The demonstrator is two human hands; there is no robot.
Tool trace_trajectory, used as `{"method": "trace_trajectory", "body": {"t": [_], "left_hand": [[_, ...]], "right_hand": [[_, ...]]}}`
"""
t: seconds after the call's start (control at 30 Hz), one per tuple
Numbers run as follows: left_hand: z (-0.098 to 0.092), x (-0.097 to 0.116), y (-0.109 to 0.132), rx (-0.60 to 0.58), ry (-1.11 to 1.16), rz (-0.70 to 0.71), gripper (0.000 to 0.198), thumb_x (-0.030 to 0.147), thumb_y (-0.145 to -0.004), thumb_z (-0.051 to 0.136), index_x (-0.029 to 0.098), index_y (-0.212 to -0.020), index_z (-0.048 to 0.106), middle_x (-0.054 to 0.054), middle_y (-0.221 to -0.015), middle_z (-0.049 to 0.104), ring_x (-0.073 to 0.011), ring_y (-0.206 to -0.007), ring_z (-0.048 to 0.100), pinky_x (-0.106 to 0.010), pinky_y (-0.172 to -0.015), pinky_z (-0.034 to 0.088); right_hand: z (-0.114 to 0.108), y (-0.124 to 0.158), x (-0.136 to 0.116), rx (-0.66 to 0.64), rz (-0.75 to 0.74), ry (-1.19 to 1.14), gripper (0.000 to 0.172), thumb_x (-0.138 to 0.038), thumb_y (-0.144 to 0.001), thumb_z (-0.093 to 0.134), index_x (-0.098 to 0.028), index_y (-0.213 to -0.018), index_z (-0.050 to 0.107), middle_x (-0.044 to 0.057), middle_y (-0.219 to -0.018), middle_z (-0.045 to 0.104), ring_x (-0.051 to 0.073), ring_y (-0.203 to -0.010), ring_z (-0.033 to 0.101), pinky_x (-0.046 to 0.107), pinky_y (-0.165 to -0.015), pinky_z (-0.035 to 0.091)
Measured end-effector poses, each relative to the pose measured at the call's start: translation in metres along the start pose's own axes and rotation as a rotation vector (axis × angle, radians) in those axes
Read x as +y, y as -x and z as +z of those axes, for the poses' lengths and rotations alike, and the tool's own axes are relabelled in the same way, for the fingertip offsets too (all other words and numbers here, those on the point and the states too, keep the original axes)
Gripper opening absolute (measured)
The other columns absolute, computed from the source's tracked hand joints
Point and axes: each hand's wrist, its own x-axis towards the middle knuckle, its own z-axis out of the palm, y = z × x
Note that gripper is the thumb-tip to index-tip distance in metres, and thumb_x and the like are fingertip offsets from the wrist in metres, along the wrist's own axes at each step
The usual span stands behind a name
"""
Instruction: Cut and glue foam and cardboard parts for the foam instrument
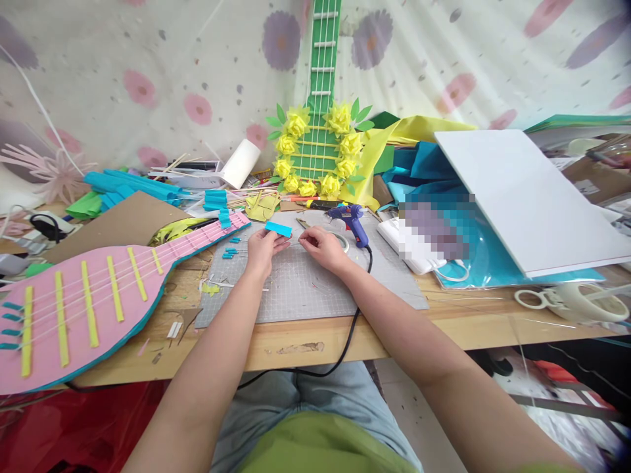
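Over the grey cutting mat [305,299], my left hand [263,249] pinches a small blue strip of paper [279,228] near its fingertips. Just to the right, my right hand [323,246] has its thumb and fingertips pressed together; whatever lies between them is too small to make out. The two hands are close but apart. Several little blue rolled pieces [231,252] lie on the mat left of my left hand. Behind my right hand are a roll of tape [344,244], partly covered, and a purple glue gun [351,220] with a black cord.
A pink paper-covered lute shape [98,282] with yellow bars fills the left. At the back stands a green one [315,157] ringed with yellow paper flowers. A white power bank [404,246], a white board [532,197] and white scissors [535,299] are on the right.
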Motion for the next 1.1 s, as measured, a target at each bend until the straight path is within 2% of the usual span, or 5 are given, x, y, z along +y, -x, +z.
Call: {"method": "trace_trajectory", "body": {"t": [0.27,0.73,1.1], "left_hand": [[-0.0059,0.0023,-0.0019,-0.109,-0.045,-0.024,0.021,0.006,-0.056,0.062,0.012,-0.077,0.062,-0.006,-0.078,0.068,-0.0184,-0.078,0.066,-0.038,-0.082,0.051],[-0.0051,0.0008,-0.0023,-0.057,-0.077,-0.01,0.015,0.015,-0.062,0.067,0.013,-0.076,0.061,-0.006,-0.072,0.067,-0.0188,-0.078,0.067,-0.036,-0.078,0.053],[-0.005,-0.0052,-0.0048,-0.008,-0.108,0.049,0.026,0.017,-0.058,0.07,0.014,-0.08,0.056,-0.005,-0.07,0.067,-0.0187,-0.071,0.067,-0.034,-0.07,0.054]], "right_hand": [[-0.0019,-0.0005,0.0015,-0.006,0.014,0.024,0.011,-0.023,-0.079,0.051,-0.019,-0.076,0.061,0.001,-0.073,0.055,0.012,-0.064,0.049,0.025,-0.062,0.037],[-0.0023,-0.0001,0.0002,-0.046,-0.005,-0.019,0.01,-0.021,-0.077,0.051,-0.019,-0.074,0.06,0.001,-0.071,0.057,0.012,-0.064,0.049,0.025,-0.063,0.038],[-0.0049,0.0007,-0.0034,-0.132,-0.041,-0.043,0.011,-0.019,-0.076,0.05,-0.018,-0.073,0.06,0.0,-0.072,0.058,0.01,-0.062,0.048,0.023,-0.061,0.037]]}}
